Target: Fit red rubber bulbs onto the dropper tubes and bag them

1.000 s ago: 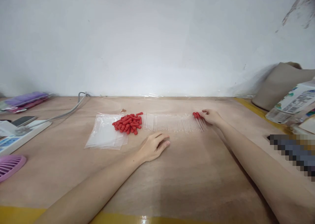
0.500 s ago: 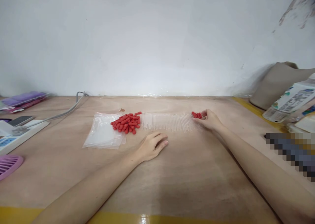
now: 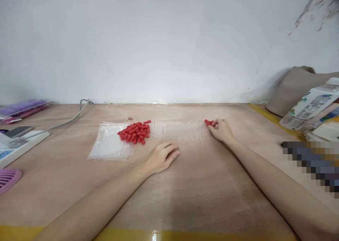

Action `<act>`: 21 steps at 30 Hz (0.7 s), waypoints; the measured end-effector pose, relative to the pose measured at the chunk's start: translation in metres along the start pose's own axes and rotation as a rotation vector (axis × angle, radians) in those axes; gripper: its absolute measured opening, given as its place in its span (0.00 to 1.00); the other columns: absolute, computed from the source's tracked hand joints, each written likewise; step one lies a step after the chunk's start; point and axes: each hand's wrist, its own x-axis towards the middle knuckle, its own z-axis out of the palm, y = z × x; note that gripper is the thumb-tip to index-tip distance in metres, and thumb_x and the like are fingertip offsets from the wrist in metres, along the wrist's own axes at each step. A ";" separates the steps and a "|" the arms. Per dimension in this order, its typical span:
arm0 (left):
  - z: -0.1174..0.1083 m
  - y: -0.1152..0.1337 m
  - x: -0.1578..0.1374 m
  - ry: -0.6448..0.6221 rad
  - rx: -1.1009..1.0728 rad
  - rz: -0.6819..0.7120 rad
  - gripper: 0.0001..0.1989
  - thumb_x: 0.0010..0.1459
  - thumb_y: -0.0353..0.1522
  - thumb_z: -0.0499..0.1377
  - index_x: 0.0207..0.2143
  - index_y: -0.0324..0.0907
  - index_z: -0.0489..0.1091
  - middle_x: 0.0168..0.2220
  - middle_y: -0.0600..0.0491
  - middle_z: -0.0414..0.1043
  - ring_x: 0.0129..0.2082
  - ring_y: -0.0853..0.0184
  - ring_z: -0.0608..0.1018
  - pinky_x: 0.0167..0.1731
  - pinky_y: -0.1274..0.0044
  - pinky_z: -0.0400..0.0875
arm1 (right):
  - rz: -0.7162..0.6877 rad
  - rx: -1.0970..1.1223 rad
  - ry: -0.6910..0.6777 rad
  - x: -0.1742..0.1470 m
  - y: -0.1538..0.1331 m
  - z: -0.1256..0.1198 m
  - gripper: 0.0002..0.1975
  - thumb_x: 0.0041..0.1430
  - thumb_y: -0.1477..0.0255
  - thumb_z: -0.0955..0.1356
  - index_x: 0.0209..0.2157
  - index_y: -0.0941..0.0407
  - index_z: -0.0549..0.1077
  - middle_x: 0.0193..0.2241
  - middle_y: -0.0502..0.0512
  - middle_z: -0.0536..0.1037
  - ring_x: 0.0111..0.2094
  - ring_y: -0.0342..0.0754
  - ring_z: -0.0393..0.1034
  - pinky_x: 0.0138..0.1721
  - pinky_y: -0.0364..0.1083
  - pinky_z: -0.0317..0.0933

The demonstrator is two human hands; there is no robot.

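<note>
My left hand [image 3: 164, 157] rests on the table in front of a row of thin clear dropper tubes [image 3: 180, 131]. Its fingers bend loosely, with the thumb apart and nothing held. At the row's right end, my right hand [image 3: 221, 130] has thumb and fingertips closed on a red rubber dropper bulb. A few red bulbs [image 3: 208, 122] lie at the far ends of the tubes there, partly hidden by the fingers. A heap of red rubber bulbs [image 3: 135, 132] sits at the row's left end, overlapping some clear plastic bags [image 3: 107, 142].
On the left are a white power strip [image 3: 28, 146] with a grey cable, a phone [image 3: 19, 132], purple packets [image 3: 25, 108] and a pink slotted thing [image 3: 9, 181]. A clear bottle [image 3: 309, 107] leans by a grey-brown container [image 3: 288, 89] at right. A wall closes the back.
My right hand has shifted slightly left and now covers more of the red bulbs at the right end. My left hand stays put; the whole view has shifted a little.
</note>
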 end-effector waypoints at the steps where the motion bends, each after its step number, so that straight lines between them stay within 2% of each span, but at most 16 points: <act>1: 0.000 0.000 0.000 -0.002 0.001 0.002 0.13 0.61 0.35 0.48 0.43 0.40 0.68 0.38 0.48 0.71 0.38 0.65 0.73 0.39 0.73 0.69 | 0.001 0.009 0.017 -0.001 -0.001 0.002 0.05 0.47 0.69 0.65 0.26 0.55 0.65 0.33 0.58 0.66 0.36 0.50 0.65 0.40 0.48 0.59; 5: 0.000 0.000 0.000 -0.015 0.007 0.010 0.13 0.62 0.35 0.48 0.43 0.40 0.68 0.38 0.48 0.71 0.39 0.65 0.73 0.40 0.73 0.68 | 0.014 0.046 0.077 -0.003 -0.004 0.010 0.01 0.47 0.73 0.63 0.25 0.55 0.64 0.30 0.57 0.64 0.41 0.53 0.61 0.44 0.50 0.57; 12: 0.000 -0.001 -0.001 -0.030 0.009 0.003 0.13 0.62 0.35 0.48 0.43 0.39 0.68 0.39 0.48 0.71 0.39 0.65 0.73 0.40 0.72 0.68 | 0.006 0.059 0.117 -0.002 -0.009 0.014 0.02 0.46 0.76 0.62 0.25 0.55 0.62 0.29 0.57 0.64 0.42 0.54 0.58 0.47 0.54 0.54; 21: 0.000 -0.001 -0.001 -0.006 -0.002 0.012 0.13 0.62 0.35 0.48 0.43 0.41 0.68 0.39 0.48 0.71 0.39 0.65 0.73 0.40 0.72 0.68 | -0.111 0.080 0.151 -0.022 -0.004 0.011 0.02 0.46 0.72 0.63 0.23 0.56 0.65 0.32 0.59 0.65 0.38 0.51 0.64 0.42 0.49 0.59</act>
